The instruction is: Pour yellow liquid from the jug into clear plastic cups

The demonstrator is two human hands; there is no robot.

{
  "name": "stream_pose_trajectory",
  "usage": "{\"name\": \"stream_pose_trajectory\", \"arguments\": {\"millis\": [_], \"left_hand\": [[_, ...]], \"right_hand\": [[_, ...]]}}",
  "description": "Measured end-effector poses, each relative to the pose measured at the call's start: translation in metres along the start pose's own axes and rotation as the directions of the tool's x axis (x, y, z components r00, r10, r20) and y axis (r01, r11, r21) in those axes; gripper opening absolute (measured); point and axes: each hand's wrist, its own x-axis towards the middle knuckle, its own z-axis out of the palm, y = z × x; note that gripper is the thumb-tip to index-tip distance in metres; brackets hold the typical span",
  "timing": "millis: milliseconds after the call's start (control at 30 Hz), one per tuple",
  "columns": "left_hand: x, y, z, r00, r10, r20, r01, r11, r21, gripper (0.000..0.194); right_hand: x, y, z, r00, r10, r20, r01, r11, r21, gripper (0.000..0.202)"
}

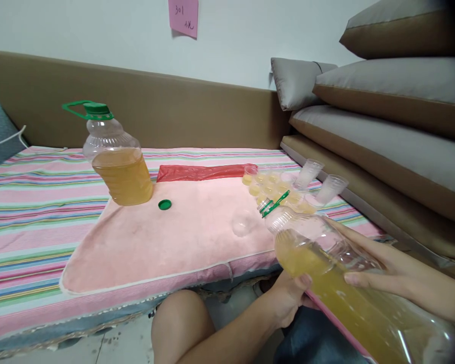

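Tilting the plastic jug [333, 288] toward the clear cup [244, 224] at ten o'clock, left hand [286, 302] and right hand [396, 270] clasp it, fingers part-spread; steady aim seems needed.

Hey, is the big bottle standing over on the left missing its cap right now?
No, the green cap sits on the neck of the standing bottle.
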Motion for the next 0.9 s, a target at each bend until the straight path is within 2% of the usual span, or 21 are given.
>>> {"name": "stream_pose_trajectory", "arguments": {"millis": [133, 433, 900], "left_hand": [[0.001, -0.003, -0.003, 1.000, 0.023, -0.001, -0.023, 1.000, -0.018, 0.093], [0.004, -0.015, -0.009, 1.000, 0.026, 0.005, -0.025, 0.996, -0.082, 0.093], [0.003, -0.015, -0.006, 0.998, 0.051, 0.023, -0.049, 0.994, -0.094, 0.097]], "right_hand": [[0.001, -0.003, -0.002, 1.000, 0.029, 0.009, -0.029, 0.999, -0.032, 0.098], [0.003, -0.029, -0.002, 0.995, 0.089, 0.035, -0.084, 0.989, -0.120, 0.107], [0.008, -0.035, -0.006, 0.995, 0.080, 0.065, -0.066, 0.979, -0.191, 0.104]]}}
